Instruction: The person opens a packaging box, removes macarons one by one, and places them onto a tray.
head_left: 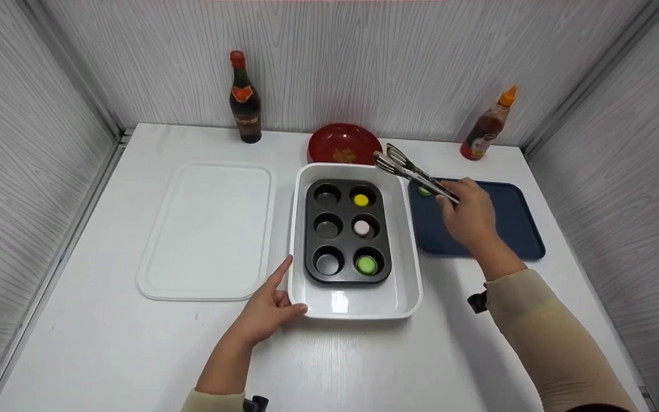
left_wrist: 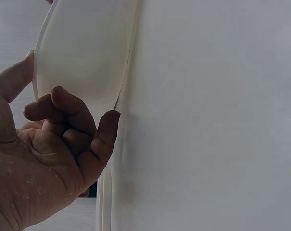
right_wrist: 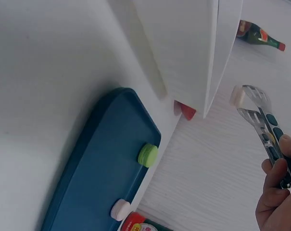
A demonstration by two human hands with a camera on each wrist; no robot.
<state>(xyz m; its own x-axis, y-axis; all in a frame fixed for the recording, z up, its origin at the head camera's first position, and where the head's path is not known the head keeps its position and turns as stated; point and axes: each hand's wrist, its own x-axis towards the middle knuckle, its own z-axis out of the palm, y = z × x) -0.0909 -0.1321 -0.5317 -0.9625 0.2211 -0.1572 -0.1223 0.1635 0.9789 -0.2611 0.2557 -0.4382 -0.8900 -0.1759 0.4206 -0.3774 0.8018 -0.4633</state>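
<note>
Six-cup tin (head_left: 346, 229): inside the white bin (head_left: 375, 303), carrying a yellow macaron (head_left: 361, 200), pink macaron (head_left: 362, 228) and green macaron (head_left: 366, 265) in its right-hand column.
Right grip (head_left: 469, 214): curled round the tongs (right_wrist: 272, 120), at the bin's far right corner.
Tongs' tips: holding a pale macaron (right_wrist: 237, 96).
Left grip (head_left: 264, 315): unclenched, thumb on the bin's near left corner, index finger stretched along its side.
Blue tray (head_left: 512, 229): right of the bin, bearing two more macarons (right_wrist: 148, 155).
White panel (head_left: 209, 234): flat on the worktop (head_left: 329, 366), left of the bin.
Far edge: dark bottle (head_left: 245, 109), red bowl (head_left: 341, 137), sauce bottle (head_left: 487, 129).
</note>
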